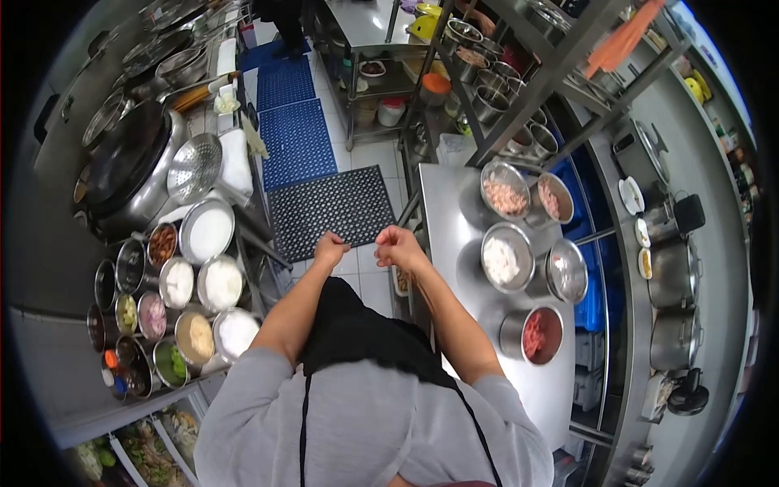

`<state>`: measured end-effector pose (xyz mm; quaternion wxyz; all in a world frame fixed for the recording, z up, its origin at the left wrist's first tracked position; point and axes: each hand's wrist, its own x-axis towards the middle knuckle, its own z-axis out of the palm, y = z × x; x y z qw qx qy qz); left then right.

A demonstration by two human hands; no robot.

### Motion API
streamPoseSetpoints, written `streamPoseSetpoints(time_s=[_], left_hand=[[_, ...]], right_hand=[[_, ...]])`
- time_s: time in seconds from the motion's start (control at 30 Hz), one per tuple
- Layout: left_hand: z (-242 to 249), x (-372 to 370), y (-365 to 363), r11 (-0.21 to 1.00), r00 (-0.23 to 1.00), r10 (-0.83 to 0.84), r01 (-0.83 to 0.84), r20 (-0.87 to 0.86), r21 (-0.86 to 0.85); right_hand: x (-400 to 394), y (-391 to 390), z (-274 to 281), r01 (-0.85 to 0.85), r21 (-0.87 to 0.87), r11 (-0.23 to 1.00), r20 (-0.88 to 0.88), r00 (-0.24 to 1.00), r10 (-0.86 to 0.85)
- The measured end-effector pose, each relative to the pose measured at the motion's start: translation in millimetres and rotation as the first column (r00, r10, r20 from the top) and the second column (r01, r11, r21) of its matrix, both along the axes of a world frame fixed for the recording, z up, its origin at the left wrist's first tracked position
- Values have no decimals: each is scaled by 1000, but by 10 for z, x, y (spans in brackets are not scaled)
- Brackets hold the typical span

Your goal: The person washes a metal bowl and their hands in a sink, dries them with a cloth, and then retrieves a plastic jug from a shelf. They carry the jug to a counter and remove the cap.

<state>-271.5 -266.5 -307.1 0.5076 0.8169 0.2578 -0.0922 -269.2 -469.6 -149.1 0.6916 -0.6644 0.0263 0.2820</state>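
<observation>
Both my hands are raised in front of my black apron [349,325], over a black rubber mat and tiled floor, apart from each other. My left hand [330,250] is closed, its thumb and finger pressed together toward the right. Curled inward, my right hand [396,247] has its thumb and fingertips drawn together. Whatever either hand pinches, if anything, is too small to make out. On the steel table [462,325] beside my right arm stand a bowl of white food [501,258], a bowl of pinkish meat pieces [505,197] and a pot of red meat [534,337].
To my left, several metal containers of ingredients crowd a counter, including one of white powder [223,282]. A perforated ladle [195,168] lies by a wok [126,158]. The black mat [329,213] joins blue mats [296,142]. A person's dark legs [288,28] stand farther ahead.
</observation>
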Motion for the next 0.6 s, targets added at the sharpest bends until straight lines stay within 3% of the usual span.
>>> streamPoseSetpoints(time_s=[0.03,0.17,0.27,0.3,0.4,0.53,0.57,0.6], left_hand=[[-91,173,48,1000,1000,-6,5,-21,-15],[-431,910,271,992,992,73,-83,-105,-94],[-798,1583,519,993,983,60,-42,-175,109],[-589,1763,592,984,978,-20,56,-207,169],[-36,2304,792,997,989,11,-22,-146,-76],[-12,3133,1163,983,995,87,-93,-43,-156],[40,3276,1259,955,990,114,-131,-78,-265],[147,3405,1351,912,983,141,-174,-115,-371]], right_hand=[[168,-25,-113,-72,-18,997,59,996,73],[811,20,-256,3,1,1000,106,994,-3],[1345,188,-187,35,40,999,104,994,-39],[1560,284,-247,80,45,996,109,990,-84],[2211,540,-209,29,-7,1000,34,999,-29],[3066,904,-467,-37,0,999,-67,997,37],[3245,1004,-545,-36,-124,992,-78,997,26],[3428,1087,-637,-58,-142,988,-108,993,43]])
